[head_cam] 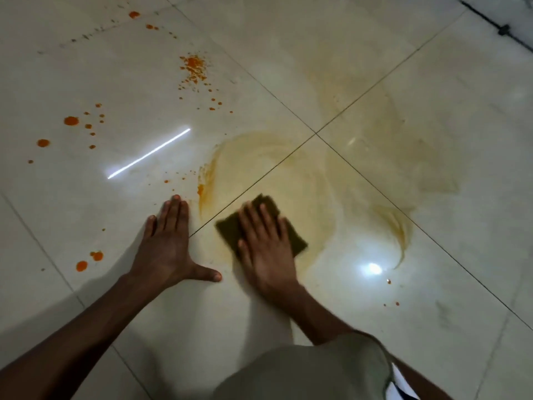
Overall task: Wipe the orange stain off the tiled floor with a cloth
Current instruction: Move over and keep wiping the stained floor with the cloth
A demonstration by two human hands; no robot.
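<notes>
Fingers flat, half-covering blurred cloth.

Pale trouser leg, dark threshold strip.

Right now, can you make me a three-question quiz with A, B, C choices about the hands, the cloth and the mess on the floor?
1. Where is the cloth?
A. Under the right hand
B. Under the left hand
C. Lying alone by the wall

2. What colour are the drops on the floor?
A. Blue
B. Orange
C. Green

3. How is the left hand?
A. Closed in a fist
B. Lifted in the air
C. Flat on the floor, fingers spread

Answers: 1 A, the right hand presses flat on the dark cloth. 2 B, the drops past the left hand are bright orange. 3 C, its palm lies on the tile beside the cloth, holding nothing.
</notes>
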